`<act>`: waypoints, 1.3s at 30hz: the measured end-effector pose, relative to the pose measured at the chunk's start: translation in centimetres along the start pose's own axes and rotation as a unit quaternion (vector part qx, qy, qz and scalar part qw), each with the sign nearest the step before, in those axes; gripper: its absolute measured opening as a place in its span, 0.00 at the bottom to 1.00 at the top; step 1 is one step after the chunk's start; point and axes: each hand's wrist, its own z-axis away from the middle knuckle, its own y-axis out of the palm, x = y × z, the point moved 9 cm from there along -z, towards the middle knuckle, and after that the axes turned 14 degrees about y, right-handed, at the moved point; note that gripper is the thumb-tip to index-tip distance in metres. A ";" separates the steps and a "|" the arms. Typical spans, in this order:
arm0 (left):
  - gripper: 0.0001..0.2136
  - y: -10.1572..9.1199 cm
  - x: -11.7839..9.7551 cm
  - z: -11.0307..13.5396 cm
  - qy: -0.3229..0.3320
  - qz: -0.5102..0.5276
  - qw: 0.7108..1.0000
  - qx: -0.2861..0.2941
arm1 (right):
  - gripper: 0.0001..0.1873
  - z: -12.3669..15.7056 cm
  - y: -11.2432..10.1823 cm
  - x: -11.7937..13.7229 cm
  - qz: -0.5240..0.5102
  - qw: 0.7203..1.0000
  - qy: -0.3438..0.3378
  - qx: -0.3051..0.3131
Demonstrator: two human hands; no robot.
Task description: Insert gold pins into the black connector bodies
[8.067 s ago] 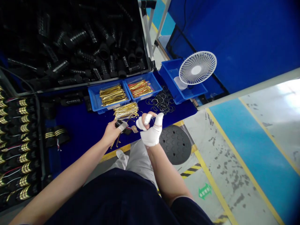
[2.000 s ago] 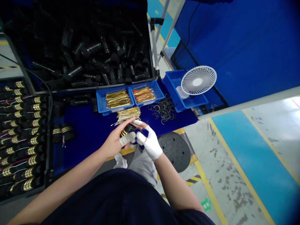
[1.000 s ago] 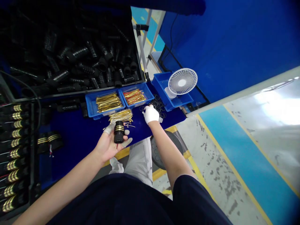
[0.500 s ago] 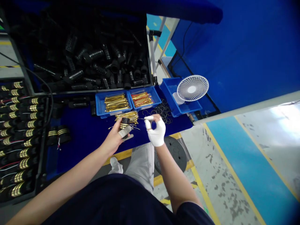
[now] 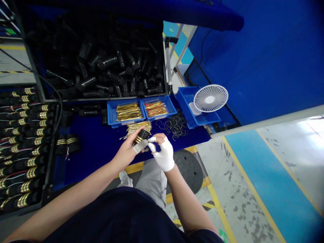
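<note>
My left hand (image 5: pixel 126 152), with a grey wrap on its thumb, is closed around a black ribbed cylinder with gold bands (image 5: pixel 142 135). The cylinder is tilted, its upper end toward the back right. My right hand (image 5: pixel 164 154), in a white glove with some fingertips bare, pinches at the cylinder's right side; what lies between the fingertips is too small to make out. Just behind the cylinder lies a bundle of gold-coloured leads (image 5: pixel 135 129) on the blue cloth. A scatter of thin black rings (image 5: pixel 177 125) lies beyond my right hand.
Two blue bins (image 5: pixel 111 116) hold gold and red-gold pins. A large crate (image 5: pixel 76 100) of black ribbed parts stands behind. At left is a rack of gold-banded cylinders (image 5: pixel 31 162), with two more (image 5: pixel 73 143) on the cloth. A white fan (image 5: pixel 211 98) stands at right.
My right hand has moved left to the cylinder, bringing the thin dark piece from its fingertips against it. My left hand has shifted slightly right and tilted the cylinder. The view has shifted a little.
</note>
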 end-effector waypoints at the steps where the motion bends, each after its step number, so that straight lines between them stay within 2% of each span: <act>1: 0.31 0.0 -0.2 -0.1 0.020 -0.035 0.999 0.020 | 0.09 -0.2 0.2 -0.4 -0.030 0.999 0.036 0.008; 5: 0.31 0.4 -0.7 0.0 0.050 -0.113 0.987 0.107 | 0.22 -0.2 2.5 -1.7 -0.151 0.970 0.157 0.106; 7: 0.31 0.3 -1.1 0.3 0.063 -0.150 0.980 0.114 | 0.24 -0.1 3.1 -1.7 -0.186 0.958 0.176 0.132; 9: 0.33 -0.1 -1.2 0.6 0.063 -0.166 0.980 0.094 | 0.26 -0.3 3.2 -1.5 -0.209 0.954 0.173 0.131; 11: 0.35 -0.2 -0.2 1.1 0.010 -0.114 0.991 0.069 | 0.25 -0.4 3.7 -1.0 -0.228 0.949 0.156 0.154; 13: 0.35 0.3 1.7 1.8 -0.092 0.006 0.994 0.052 | 0.23 -0.4 4.6 -0.6 -0.247 0.940 0.139 0.192; 16: 0.34 1.7 3.4 2.7 -0.219 0.198 0.954 0.051 | 0.19 -1.0 5.6 -1.3 -0.218 0.941 0.136 0.220; 18: 0.32 1.6 3.7 2.4 -0.246 0.264 0.932 0.026 | 0.15 -2.4 5.7 -3.2 -0.090 0.963 0.156 0.198; 19: 0.31 1.2 3.8 2.1 -0.250 0.276 0.928 -0.003 | 0.13 -3.6 5.2 -4.6 -0.008 0.971 0.172 0.168; 21: 0.28 0.0 4.2 1.6 -0.249 0.279 0.925 -0.066 | 0.11 -6.3 3.3 -7.4 0.142 0.963 0.215 0.074; 24: 0.20 -0.8 4.6 1.2 -0.238 0.276 0.925 -0.111 | 0.13 -9.9 1.2 -11.1 0.212 0.941 0.265 0.001; 26: 0.15 -1.1 4.7 1.0 -0.226 0.269 0.929 -0.117 | 0.14 -11.2 0.7 -12.7 0.235 0.930 0.283 -0.010; 28: 0.12 -1.8 4.8 0.9 -0.217 0.245 0.937 -0.124 | 0.13 -11.4 0.9 -13.1 0.244 0.929 0.279 -0.005; 31: 0.14 -3.0 4.4 0.6 -0.181 0.180 0.958 -0.129 | 0.09 -10.2 1.6 -11.1 0.230 0.946 0.230 0.010; 34: 0.28 -3.6 3.4 0.3 -0.121 0.103 0.979 -0.128 | 0.07 -7.4 2.2 -6.9 0.183 0.971 0.154 0.017; 36: 0.35 -3.4 2.9 0.3 -0.099 0.072 0.985 -0.120 | 0.06 -5.1 2.1 -3.6 0.105 0.991 0.077 -0.008; 39: 0.38 -2.6 2.4 0.3 -0.075 0.048 0.992 -0.094 | 0.06 -2.0 1.7 -0.1 0.015 0.998 -0.021 -0.051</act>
